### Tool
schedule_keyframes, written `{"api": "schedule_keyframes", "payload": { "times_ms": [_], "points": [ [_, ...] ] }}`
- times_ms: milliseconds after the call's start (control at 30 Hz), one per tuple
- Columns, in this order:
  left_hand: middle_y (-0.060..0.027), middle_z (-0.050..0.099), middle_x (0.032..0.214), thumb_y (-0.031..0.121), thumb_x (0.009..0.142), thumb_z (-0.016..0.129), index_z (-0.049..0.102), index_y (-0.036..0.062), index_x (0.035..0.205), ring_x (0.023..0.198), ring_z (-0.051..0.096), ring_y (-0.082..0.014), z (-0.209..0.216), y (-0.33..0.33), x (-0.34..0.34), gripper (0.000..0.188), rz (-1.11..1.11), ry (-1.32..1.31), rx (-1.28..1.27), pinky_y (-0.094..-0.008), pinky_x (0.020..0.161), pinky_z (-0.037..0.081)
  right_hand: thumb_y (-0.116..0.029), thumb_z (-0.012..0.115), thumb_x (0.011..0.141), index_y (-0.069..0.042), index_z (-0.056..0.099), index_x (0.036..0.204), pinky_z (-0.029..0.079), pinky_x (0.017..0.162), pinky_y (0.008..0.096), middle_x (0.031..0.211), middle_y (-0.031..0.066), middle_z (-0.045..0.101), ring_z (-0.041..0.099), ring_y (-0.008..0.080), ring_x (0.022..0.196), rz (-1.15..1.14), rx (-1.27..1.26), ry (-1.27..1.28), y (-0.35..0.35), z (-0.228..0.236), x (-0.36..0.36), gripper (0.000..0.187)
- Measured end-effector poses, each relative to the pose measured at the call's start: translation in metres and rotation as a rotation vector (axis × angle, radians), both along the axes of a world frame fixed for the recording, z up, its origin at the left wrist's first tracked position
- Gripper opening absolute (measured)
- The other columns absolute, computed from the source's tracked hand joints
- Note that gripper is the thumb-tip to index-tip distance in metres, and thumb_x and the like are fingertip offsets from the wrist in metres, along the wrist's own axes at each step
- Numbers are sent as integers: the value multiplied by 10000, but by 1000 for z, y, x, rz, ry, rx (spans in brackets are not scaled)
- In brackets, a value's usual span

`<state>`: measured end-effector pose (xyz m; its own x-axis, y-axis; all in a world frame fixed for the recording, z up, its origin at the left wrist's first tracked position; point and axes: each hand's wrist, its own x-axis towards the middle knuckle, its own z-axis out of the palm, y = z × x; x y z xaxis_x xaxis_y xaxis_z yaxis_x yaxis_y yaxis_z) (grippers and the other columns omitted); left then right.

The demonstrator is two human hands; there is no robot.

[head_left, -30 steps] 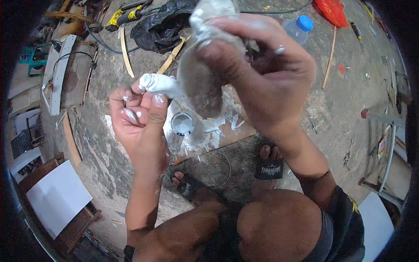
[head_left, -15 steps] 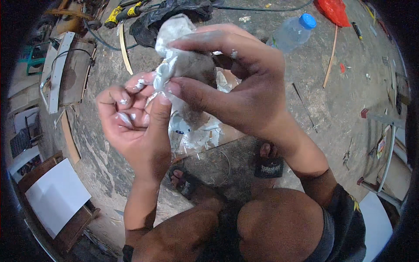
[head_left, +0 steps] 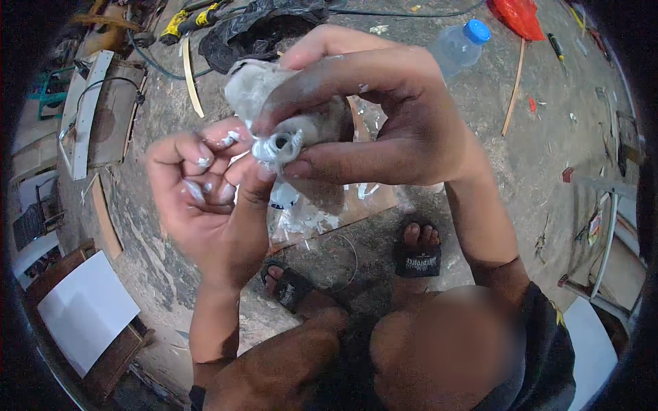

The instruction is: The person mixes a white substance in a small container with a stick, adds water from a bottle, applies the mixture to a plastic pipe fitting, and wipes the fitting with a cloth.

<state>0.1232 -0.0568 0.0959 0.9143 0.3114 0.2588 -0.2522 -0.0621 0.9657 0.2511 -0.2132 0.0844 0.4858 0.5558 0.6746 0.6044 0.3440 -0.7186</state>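
A lumpy grey-white piece (head_left: 250, 89) with a round hollow neck (head_left: 282, 142) is held up in front of me, wet white paste smeared around the neck. My right hand (head_left: 404, 116) wraps round its body from the right, fingers over the top and thumb below. Against the left side of the neck, my left hand (head_left: 205, 185) presses its thumb and forefinger together, the other fingers curled and dotted with white paste. Below, a thin board (head_left: 363, 205) spattered with white lies on the floor, largely hidden by the hands and the piece.
Beyond my hands lie a black plastic bag (head_left: 240, 38) and a yellow-and-black power tool (head_left: 175, 27). A clear bottle with a blue cap (head_left: 476, 31) and a red plastic bag (head_left: 517, 19) are at the far right. Wood strips (head_left: 513, 92) lie about; a white sheet (head_left: 89, 312) is at left.
The grey-white piece has turned, so the round opening of its neck now faces me. My right thumb has moved lower and my left fingertips stay at the neck.
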Motion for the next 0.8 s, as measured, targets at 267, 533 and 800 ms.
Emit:
{"api": "schedule_keyframes", "payload": {
  "times_ms": [267, 533, 800],
  "points": [
    [-176, 543, 1045, -38, 787, 681, 319, 64, 1022, 960, 586, -182, 1, 1, 2, 444, -25, 28, -50, -265, 820, 505, -34, 803, 629, 3, 678, 948, 457, 839, 319, 972, 107, 648, 586, 212, 938, 105, -121, 71, -8, 6, 5, 345],
    [-117, 541, 1076, -31, 757, 711, 363, 72, 1046, 1008, 566, -191, 1, -1, 2, 463, 13, 90, -17, -297, 896, 463, -38, 780, 640, -3, 660, 942, 475, 785, 304, 907, 101, 650, 613, 206, 873, 74, -41, 156, -6, 6, 4, 327],
    [-69, 476, 1041, -5, 772, 716, 356, 74, 1043, 993, 524, -159, -7, -2, 2, 457, 56, 63, -18, -274, 906, 435, -79, 745, 629, -33, 640, 832, 461, 574, 325, 706, 109, 580, 585, 265, 626, -35, -154, -90, -6, 19, 2, 233]
  ]
}}
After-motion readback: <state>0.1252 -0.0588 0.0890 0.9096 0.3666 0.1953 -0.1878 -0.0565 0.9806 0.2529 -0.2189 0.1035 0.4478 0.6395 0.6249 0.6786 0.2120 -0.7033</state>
